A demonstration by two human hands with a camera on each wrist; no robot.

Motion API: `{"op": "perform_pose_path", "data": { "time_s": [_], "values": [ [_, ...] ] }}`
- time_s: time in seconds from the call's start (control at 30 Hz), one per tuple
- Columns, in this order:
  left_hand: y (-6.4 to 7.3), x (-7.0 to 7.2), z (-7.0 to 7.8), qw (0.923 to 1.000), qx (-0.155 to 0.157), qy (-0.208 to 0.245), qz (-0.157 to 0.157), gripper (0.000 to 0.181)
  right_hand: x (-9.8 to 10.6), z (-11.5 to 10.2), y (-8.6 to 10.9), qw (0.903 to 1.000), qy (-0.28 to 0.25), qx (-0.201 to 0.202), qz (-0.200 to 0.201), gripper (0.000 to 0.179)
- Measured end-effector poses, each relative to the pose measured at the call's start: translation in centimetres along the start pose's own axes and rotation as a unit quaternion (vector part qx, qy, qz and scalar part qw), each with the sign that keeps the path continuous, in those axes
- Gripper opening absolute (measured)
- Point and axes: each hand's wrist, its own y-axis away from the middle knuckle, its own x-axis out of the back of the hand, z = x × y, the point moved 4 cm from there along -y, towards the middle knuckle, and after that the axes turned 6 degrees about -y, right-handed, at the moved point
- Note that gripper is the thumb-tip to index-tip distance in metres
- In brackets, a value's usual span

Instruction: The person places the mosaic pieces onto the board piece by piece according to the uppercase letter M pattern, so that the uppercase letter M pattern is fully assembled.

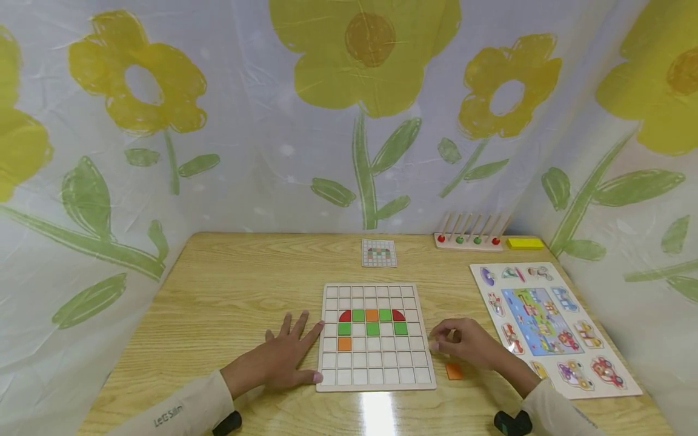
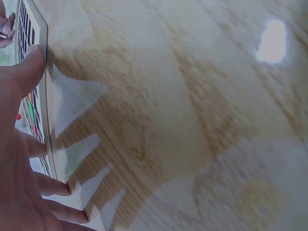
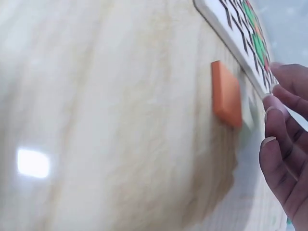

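Observation:
A white-squared wooden grid board (image 1: 376,376) lies on the table. Red corner pieces, green squares and orange squares sit in its upper and middle cells; one orange square tile (image 1: 345,344) is at the left. My left hand (image 1: 283,357) lies spread at the board's left edge, thumb and index fingertips touching it. My right hand (image 1: 463,342) hovers by the right edge, fingers loosely curled and thumb near the fingertips, with no piece visible between them. Just below it, a loose orange tile (image 3: 226,95) rests on the table. Behind the board lies a small pattern card (image 1: 379,253) showing a similar coloured design.
At the back right stands a peg stand (image 1: 468,243) with red and green beads, beside a yellow block (image 1: 525,243). A picture puzzle board (image 1: 545,327) covers the right of the wooden table (image 1: 234,272). A flower-printed curtain (image 1: 245,151) closes off the back.

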Motion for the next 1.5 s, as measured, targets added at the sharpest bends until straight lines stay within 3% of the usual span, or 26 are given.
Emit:
{"op": "perform_pose_path", "data": {
  "time_s": [0.13,0.57,0.83,1.5],
  "values": [
    [0.0,0.0,0.0,1.0,0.001,-0.002,0.0,0.1,0.0,0.4,1.0,0.9998,-0.004,-0.017,-0.008,0.018],
    [-0.1,0.0,0.0,1.0,0.002,-0.006,-0.004,0.099,0.3,0.6,3.7,0.9988,-0.016,-0.002,-0.045,0.029],
    [0.0,0.1,0.1,0.9999,0.003,-0.011,-0.002,0.099,0.1,0.1,4.1,0.9971,-0.02,0.051,-0.053,0.026],
    [-0.3,-0.3,-0.1,0.9998,0.009,-0.016,-0.003,0.1,-0.1,0.3,4.5,0.9965,-0.041,0.033,-0.065,0.024]
  ]
}}
